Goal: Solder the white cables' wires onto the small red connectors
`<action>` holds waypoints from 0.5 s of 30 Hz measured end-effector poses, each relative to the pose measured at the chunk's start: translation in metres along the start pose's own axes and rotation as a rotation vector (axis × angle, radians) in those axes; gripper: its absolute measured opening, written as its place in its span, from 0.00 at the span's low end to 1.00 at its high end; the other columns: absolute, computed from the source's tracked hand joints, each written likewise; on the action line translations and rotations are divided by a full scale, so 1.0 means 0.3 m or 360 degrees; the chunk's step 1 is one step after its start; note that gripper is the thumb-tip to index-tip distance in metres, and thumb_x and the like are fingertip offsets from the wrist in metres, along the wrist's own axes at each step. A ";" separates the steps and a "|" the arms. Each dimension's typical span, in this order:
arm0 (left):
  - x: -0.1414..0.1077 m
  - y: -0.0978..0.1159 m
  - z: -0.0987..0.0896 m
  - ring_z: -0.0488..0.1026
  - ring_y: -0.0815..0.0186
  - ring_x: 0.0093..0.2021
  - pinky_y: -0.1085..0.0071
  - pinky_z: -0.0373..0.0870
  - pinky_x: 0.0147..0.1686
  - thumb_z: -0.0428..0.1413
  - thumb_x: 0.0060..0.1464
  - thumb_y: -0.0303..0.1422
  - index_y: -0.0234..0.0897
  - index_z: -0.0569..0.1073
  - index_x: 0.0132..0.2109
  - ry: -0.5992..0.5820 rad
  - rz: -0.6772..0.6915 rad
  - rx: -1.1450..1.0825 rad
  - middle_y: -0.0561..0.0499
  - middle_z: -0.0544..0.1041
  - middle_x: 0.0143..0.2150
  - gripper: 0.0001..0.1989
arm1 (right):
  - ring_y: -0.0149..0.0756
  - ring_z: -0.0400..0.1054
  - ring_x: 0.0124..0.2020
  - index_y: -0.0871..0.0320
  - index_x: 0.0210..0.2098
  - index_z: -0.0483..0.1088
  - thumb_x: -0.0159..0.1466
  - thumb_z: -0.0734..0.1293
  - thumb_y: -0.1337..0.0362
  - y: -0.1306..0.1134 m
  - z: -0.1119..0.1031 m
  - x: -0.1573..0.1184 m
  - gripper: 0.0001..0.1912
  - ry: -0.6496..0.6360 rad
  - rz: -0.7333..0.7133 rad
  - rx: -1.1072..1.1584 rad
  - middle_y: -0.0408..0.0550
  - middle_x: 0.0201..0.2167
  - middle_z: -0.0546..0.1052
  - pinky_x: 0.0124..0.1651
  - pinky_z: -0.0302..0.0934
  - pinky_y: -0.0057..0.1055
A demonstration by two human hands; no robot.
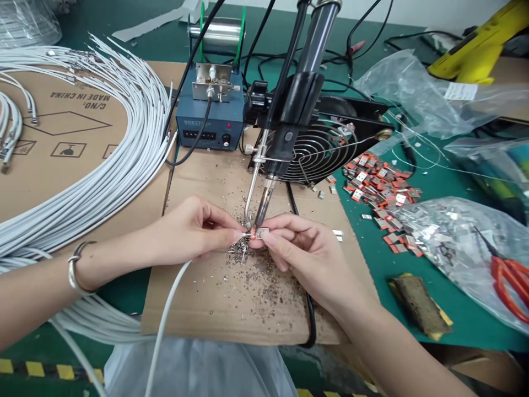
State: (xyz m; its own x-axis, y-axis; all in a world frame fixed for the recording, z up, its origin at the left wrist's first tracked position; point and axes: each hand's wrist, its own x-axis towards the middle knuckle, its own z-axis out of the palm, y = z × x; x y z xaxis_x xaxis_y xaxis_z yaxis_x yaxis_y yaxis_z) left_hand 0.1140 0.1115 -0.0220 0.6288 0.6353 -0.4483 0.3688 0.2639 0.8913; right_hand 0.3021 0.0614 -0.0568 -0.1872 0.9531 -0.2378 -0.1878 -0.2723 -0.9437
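Note:
Between the thumb and fingers of my left hand (206, 234) is the end of a white cable (170, 300), which loops down toward my lap. My right hand (303, 248) pinches a small USB connector (261, 234) with an orange part facing the cable. Cable end and connector meet right under the tip of a mounted soldering iron (264, 201). A thin bent metal feed tube (249, 201) comes down beside the iron to the same spot. The exact contact at the joint is too small to make out.
Behind stand a blue solder feeder (210, 124), a solder wire spool (221, 36) and a fan (320, 151). White cables (136, 121) lie bundled at left. At right are loose USB connectors (380, 184), a dirty sponge (419, 306) and red-handled scissors (510, 281). Solder bits litter the cardboard (198, 309).

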 end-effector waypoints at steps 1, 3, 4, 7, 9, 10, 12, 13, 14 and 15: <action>0.000 0.000 0.000 0.57 0.81 0.15 0.85 0.53 0.13 0.54 0.52 0.33 0.29 0.76 0.37 0.0002 0.0000 -0.0004 0.57 0.63 0.19 0.11 | 0.19 0.56 0.15 0.57 0.32 0.73 0.56 0.71 0.63 -0.001 0.000 -0.001 0.05 0.0004 -0.0005 -0.0003 0.44 0.24 0.77 0.17 0.52 0.15; -0.002 0.000 0.000 0.56 0.81 0.15 0.85 0.54 0.13 0.55 0.52 0.33 0.30 0.76 0.37 0.0010 -0.0013 -0.0008 0.58 0.62 0.18 0.10 | 0.19 0.56 0.15 0.57 0.32 0.73 0.56 0.71 0.63 -0.003 0.000 -0.003 0.05 0.0012 -0.0008 -0.0003 0.44 0.24 0.77 0.17 0.51 0.16; -0.003 0.001 0.001 0.56 0.81 0.15 0.85 0.54 0.13 0.55 0.52 0.33 0.30 0.76 0.37 0.0013 -0.0018 -0.0009 0.58 0.62 0.18 0.10 | 0.20 0.56 0.15 0.57 0.32 0.73 0.56 0.71 0.63 -0.004 0.001 -0.004 0.05 0.0012 -0.0012 -0.0001 0.44 0.24 0.77 0.17 0.51 0.16; -0.007 0.005 0.003 0.57 0.80 0.16 0.85 0.54 0.13 0.55 0.52 0.33 0.30 0.76 0.37 0.0009 -0.0020 -0.0010 0.58 0.62 0.18 0.11 | 0.21 0.55 0.15 0.57 0.31 0.74 0.56 0.71 0.63 -0.005 0.002 -0.007 0.05 0.0012 -0.0020 0.0005 0.44 0.23 0.77 0.17 0.50 0.18; -0.010 0.008 0.006 0.57 0.80 0.16 0.85 0.54 0.13 0.55 0.52 0.34 0.30 0.76 0.37 0.0007 -0.0029 -0.0004 0.58 0.62 0.18 0.11 | 0.21 0.55 0.15 0.57 0.31 0.74 0.56 0.71 0.63 -0.005 0.002 -0.008 0.05 0.0005 -0.0017 0.0009 0.44 0.23 0.77 0.17 0.49 0.19; -0.011 0.009 0.007 0.57 0.80 0.16 0.85 0.54 0.13 0.55 0.52 0.34 0.30 0.76 0.37 0.0009 -0.0034 -0.0006 0.58 0.62 0.18 0.11 | 0.21 0.55 0.15 0.57 0.31 0.74 0.56 0.71 0.63 -0.006 0.002 -0.009 0.05 0.0005 -0.0013 0.0007 0.44 0.22 0.76 0.17 0.49 0.19; -0.012 0.011 0.009 0.57 0.79 0.16 0.85 0.54 0.13 0.55 0.52 0.34 0.30 0.76 0.37 0.0016 -0.0046 -0.0021 0.58 0.62 0.18 0.11 | 0.21 0.55 0.15 0.57 0.32 0.74 0.55 0.71 0.62 -0.007 0.003 -0.009 0.06 0.0011 -0.0006 -0.0001 0.44 0.22 0.76 0.17 0.48 0.20; -0.012 0.011 0.009 0.57 0.79 0.16 0.85 0.54 0.13 0.55 0.52 0.34 0.29 0.76 0.37 0.0020 -0.0052 -0.0032 0.58 0.61 0.17 0.11 | 0.22 0.55 0.15 0.58 0.32 0.74 0.55 0.71 0.62 -0.008 0.003 -0.009 0.07 0.0015 -0.0006 -0.0002 0.44 0.22 0.76 0.17 0.48 0.21; -0.012 0.012 0.009 0.57 0.79 0.15 0.85 0.54 0.12 0.55 0.52 0.34 0.29 0.76 0.37 0.0020 -0.0057 -0.0045 0.58 0.61 0.17 0.11 | 0.22 0.55 0.15 0.58 0.32 0.74 0.55 0.72 0.62 -0.009 0.002 -0.009 0.07 0.0015 -0.0005 0.0004 0.45 0.22 0.76 0.17 0.48 0.21; -0.012 0.012 0.009 0.57 0.79 0.15 0.85 0.54 0.12 0.55 0.52 0.34 0.29 0.76 0.37 0.0019 -0.0069 -0.0055 0.58 0.61 0.17 0.10 | 0.22 0.56 0.15 0.58 0.32 0.74 0.55 0.72 0.62 -0.010 0.002 -0.009 0.07 0.0012 -0.0007 0.0018 0.45 0.22 0.76 0.18 0.49 0.21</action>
State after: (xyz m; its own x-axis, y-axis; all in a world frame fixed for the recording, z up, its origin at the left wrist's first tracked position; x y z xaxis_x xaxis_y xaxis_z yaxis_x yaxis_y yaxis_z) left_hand 0.1149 0.1081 -0.0172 0.6044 0.6312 -0.4862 0.3719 0.3162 0.8728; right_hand 0.3026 0.0595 -0.0533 -0.1792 0.9552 -0.2356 -0.1993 -0.2698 -0.9421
